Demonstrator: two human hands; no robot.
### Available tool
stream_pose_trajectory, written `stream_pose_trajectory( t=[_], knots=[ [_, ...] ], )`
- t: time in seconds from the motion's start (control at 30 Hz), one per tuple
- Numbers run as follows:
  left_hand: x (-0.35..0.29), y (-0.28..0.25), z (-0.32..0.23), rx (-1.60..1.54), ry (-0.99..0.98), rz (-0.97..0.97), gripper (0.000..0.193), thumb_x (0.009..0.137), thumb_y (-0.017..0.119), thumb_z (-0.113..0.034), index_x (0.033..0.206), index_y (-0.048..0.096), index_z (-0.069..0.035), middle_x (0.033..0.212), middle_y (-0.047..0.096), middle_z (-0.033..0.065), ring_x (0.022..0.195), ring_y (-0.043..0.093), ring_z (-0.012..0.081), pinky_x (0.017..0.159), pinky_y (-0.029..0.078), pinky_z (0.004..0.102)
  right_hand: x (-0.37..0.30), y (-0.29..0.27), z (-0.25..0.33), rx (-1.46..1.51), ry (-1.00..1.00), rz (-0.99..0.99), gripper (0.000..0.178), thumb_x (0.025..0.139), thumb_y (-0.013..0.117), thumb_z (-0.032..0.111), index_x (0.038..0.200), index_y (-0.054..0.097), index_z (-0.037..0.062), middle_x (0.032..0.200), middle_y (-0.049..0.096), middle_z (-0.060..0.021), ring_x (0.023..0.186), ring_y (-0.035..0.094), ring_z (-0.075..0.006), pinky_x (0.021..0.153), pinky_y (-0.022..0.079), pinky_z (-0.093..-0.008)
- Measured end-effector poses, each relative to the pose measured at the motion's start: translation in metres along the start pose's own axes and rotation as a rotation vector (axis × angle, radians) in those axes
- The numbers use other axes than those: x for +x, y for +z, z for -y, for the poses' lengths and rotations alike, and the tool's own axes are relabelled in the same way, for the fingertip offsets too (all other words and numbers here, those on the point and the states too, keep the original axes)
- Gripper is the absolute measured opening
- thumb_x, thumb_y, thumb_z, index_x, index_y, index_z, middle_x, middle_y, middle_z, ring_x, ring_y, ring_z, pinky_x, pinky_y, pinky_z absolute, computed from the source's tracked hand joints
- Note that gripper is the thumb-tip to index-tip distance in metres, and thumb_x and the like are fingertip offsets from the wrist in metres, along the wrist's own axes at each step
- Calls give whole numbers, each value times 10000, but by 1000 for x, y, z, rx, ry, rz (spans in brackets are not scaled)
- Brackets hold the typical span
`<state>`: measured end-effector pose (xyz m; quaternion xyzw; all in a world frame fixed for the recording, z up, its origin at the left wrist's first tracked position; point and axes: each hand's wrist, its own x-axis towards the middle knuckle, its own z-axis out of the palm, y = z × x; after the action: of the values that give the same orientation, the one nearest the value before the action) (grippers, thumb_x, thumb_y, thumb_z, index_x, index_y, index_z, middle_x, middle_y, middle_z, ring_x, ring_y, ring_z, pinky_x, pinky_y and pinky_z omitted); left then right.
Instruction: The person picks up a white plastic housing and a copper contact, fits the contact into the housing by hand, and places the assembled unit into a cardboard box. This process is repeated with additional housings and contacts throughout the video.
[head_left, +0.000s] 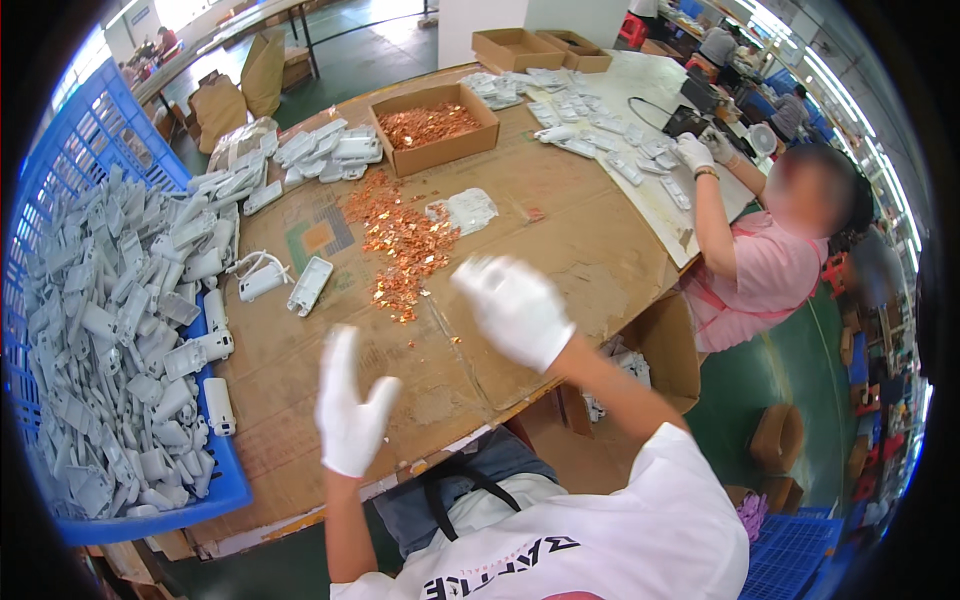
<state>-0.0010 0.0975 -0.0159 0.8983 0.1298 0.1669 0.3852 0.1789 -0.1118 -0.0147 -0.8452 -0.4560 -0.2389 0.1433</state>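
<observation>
My left hand [355, 410], in a white glove, is above the near part of the cardboard-covered table [280, 400], its fingers stretched up and its thumb apart, with nothing in it. To the right, my gloved right hand [512, 308] is over the table's middle. Motion smears its fingers, and I see nothing held there. Just beyond both hands lies a loose spread of small copper-coloured metal pieces [400, 245]. A white plastic casing [310, 286] rests left of these pieces, and beside it is another casing with a white cord [262, 279].
A blue crate [225, 492] heaped with white casings [120, 330] stands on the left. Behind the loose pieces are a cardboard box [445, 155] of copper pieces and more casings [330, 150]. A co-worker [755, 260] in pink handles things at the right.
</observation>
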Motion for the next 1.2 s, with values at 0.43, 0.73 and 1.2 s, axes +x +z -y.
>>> stream_pose_trajectory(
  t=[0.43, 0.73, 1.2],
  knots=[
    [19, -92, 126, 1319, -404, -277, 411, 863, 699, -117, 1247, 558, -89, 1061, 610, 154, 1170, 521, 351, 937, 472, 456, 47, 47, -208, -177, 187, 64, 478, 776, 687, 143, 1243, 590, 127, 1188, 613, -130, 1072, 599, -340, 905, 499, -443],
    [9, -62, 102, 733, 8, -448, 70, 839, 638, -117, 769, 634, -125, 773, 636, 99, 759, 620, 313, 683, 483, 445, 27, 110, -62, 337, 16, -103, 161, 759, 673, -10, 900, 674, 66, 892, 637, -138, 832, 646, -335, 732, 534, -432],
    [-26, -23, 86, 55, 177, -273, 164, 762, 650, -36, 923, 656, -65, 1008, 664, 90, 1056, 629, 293, 1099, 389, 445, 70, 98, -64, 115, 145, 382, 90, 802, 639, 24, 861, 670, 84, 933, 693, -199, 911, 685, -392, 813, 553, -478]
  ],
)
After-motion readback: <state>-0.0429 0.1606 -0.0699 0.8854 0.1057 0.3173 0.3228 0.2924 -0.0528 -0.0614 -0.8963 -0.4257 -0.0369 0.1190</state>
